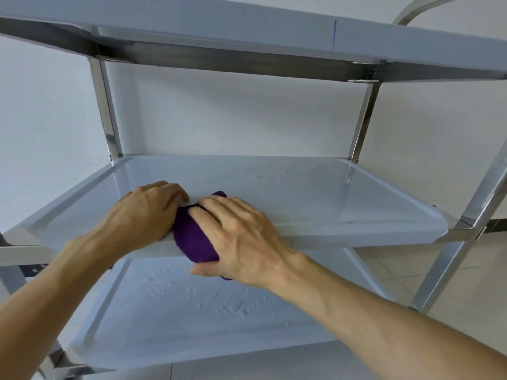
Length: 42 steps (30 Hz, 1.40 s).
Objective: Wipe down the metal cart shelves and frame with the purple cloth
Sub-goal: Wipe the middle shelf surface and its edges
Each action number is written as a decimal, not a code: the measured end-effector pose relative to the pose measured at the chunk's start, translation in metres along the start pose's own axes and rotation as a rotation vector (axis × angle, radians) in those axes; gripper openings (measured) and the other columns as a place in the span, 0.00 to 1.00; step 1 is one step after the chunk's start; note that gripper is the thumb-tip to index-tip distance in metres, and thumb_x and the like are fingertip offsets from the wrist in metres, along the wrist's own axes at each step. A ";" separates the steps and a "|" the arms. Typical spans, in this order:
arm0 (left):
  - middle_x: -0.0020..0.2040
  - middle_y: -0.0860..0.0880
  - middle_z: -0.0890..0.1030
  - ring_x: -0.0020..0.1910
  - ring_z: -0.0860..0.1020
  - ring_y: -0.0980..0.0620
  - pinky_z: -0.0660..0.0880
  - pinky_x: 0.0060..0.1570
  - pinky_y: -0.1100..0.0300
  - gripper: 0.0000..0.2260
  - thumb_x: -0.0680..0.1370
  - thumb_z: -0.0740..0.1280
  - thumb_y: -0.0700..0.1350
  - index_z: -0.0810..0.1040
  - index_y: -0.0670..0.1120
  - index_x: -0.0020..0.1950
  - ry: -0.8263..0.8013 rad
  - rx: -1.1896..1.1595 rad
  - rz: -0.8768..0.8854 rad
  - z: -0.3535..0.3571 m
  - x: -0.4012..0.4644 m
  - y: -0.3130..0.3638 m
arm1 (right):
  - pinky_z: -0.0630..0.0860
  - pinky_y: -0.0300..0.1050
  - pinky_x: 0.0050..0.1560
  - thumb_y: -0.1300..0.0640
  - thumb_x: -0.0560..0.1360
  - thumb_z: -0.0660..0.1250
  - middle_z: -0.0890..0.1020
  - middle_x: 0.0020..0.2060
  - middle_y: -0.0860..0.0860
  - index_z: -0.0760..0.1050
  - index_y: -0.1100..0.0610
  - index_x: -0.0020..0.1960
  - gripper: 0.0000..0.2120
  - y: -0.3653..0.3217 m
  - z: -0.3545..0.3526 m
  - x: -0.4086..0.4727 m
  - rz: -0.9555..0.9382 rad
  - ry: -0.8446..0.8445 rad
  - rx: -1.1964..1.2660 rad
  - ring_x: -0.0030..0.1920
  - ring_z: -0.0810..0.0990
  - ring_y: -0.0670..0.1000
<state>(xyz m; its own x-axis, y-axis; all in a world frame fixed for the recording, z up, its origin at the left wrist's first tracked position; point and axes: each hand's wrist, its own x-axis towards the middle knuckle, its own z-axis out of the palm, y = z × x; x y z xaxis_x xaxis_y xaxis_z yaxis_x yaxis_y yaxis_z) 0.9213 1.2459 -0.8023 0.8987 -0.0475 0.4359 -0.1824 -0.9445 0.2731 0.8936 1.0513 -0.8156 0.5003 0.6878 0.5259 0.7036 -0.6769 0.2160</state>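
Two bare forearms reach in from the lower corners of the view, uncovered as far as the picture's edge; no sleeve, glove, watch, ring or bracelet shows on them. The left hand and the right hand are bare too, with short plain nails, and tendons and veins stand out along their backs.

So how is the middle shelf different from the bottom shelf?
The middle shelf has both hands and the purple cloth at its front edge; the bottom shelf has neither. The bottom shelf carries many water droplets, while the middle shelf shows only a few. Both are pale metal trays with raised rims.
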 end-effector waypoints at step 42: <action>0.70 0.57 0.72 0.64 0.73 0.50 0.67 0.63 0.52 0.17 0.82 0.53 0.56 0.71 0.57 0.68 -0.103 0.073 0.264 0.031 0.017 0.124 | 0.63 0.46 0.73 0.32 0.70 0.68 0.72 0.72 0.48 0.70 0.48 0.73 0.36 0.139 -0.045 -0.116 0.217 -0.070 0.055 0.73 0.67 0.49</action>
<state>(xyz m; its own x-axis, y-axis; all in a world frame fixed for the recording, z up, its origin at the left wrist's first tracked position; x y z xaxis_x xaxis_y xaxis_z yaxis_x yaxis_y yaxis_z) 0.9258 1.1179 -0.7875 0.8605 -0.3238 0.3932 -0.3895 -0.9158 0.0981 0.9105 0.8657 -0.8098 0.6753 0.5451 0.4968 0.6010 -0.7972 0.0579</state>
